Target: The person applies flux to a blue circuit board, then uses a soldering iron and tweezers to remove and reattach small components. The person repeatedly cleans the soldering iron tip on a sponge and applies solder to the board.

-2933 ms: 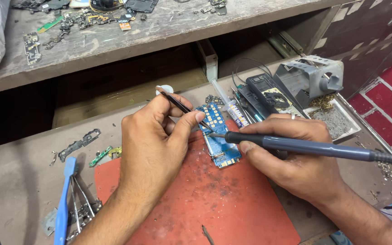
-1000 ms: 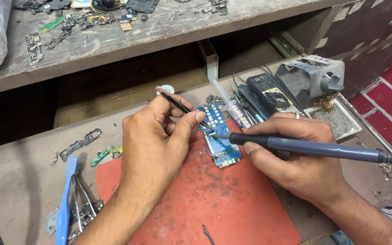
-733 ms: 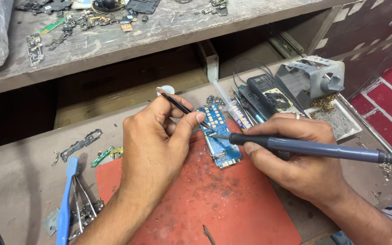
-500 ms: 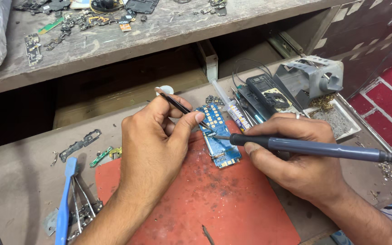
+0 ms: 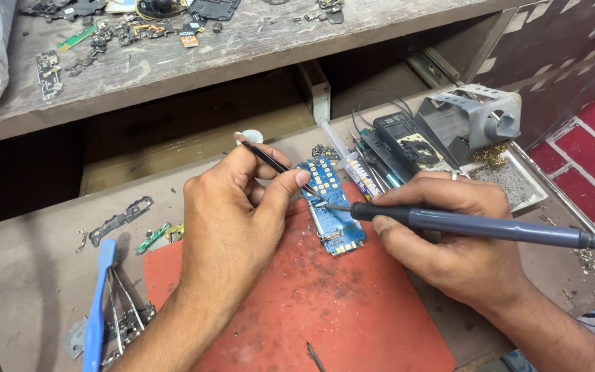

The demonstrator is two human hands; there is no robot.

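A small blue circuit board (image 5: 333,207) lies on a red work mat (image 5: 311,303). My left hand (image 5: 232,220) grips black tweezers (image 5: 277,165) whose tips touch the board near its middle. Pinched in my right hand (image 5: 456,241) is a dark soldering iron (image 5: 476,226), its cord running off to the right. The iron's metal tip meets the board right beside the tweezer tips.
A grey soldering iron stand (image 5: 473,120) and a dark meter (image 5: 404,141) sit behind the board on a metal tray (image 5: 518,182). A blue-handled tool (image 5: 96,310) and metal parts lie at left. Board scraps litter the upper shelf (image 5: 173,55).
Almost nothing moved. The soldering iron slid slightly to the right along the board while the tweezers stayed in place.
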